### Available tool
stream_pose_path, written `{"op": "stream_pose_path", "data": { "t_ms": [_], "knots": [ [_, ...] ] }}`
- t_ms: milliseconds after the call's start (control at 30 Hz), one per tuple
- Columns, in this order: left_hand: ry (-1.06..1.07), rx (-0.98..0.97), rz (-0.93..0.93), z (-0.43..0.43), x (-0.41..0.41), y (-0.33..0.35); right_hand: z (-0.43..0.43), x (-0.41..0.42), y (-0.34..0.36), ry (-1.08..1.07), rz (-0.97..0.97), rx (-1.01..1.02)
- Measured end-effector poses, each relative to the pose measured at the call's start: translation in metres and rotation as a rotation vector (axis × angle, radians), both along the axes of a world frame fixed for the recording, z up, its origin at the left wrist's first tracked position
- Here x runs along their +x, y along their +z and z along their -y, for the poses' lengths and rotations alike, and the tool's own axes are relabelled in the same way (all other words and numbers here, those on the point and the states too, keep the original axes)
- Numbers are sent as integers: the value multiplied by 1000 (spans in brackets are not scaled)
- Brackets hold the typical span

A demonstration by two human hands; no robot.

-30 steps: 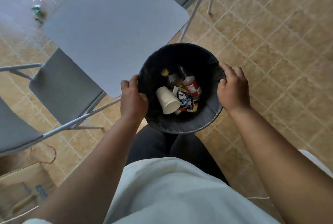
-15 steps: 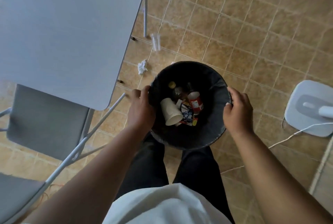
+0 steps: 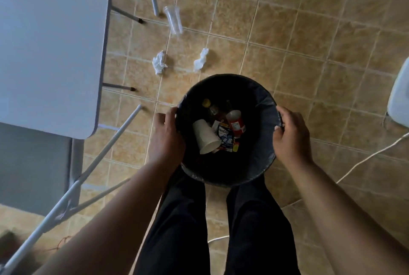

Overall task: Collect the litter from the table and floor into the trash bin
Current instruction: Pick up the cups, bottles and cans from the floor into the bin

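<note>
Both hands grip the rim of the trash bin (image 3: 230, 88): left hand (image 3: 167, 139) and right hand (image 3: 291, 139) curled over opposite edges. Inside lie a paper cup (image 3: 205, 138), a wrapper (image 3: 224, 138) and bottles. Beyond, open tile holds two tissue wads (image 3: 159, 63) (image 3: 201, 59), then a clear cup (image 3: 173, 20) near the table (image 3: 51, 42) edge.

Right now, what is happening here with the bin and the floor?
A person holds a black trash bin by its rim, left hand and right hand on opposite sides. Inside lie a paper cup, a packet and bottles. Two crumpled tissues and a clear plastic cup lie on the floor ahead, beside the table.
</note>
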State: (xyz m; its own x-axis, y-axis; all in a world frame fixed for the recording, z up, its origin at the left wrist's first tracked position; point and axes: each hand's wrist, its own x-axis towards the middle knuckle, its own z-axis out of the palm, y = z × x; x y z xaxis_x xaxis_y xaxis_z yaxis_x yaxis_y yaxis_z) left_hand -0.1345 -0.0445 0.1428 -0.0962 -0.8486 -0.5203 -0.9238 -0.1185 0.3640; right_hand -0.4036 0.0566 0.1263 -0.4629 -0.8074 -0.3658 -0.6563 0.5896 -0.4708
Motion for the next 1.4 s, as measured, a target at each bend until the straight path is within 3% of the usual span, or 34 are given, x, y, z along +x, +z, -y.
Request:
{"op": "stream_pose_path", "data": {
  "t_ms": [333,600,767,1100,1400],
  "knots": [
    [19,-107,-26,28,-55,-135,29,-55,-136,-10,-65,-69],
    [-139,-280,-155,107,-113,-213,84,-118,-207,-50,-159,-233],
    [-241,-399,-171,168,-143,-245,129,-158,-232,-26,-226,-310],
    [-231,-524,-201,258,-178,-284,211,-202,-250,-10,-270,-403],
    [-183,-643,-306,281,-185,-295,234,-196,-261,-9,-352,-457]
  ]
}}
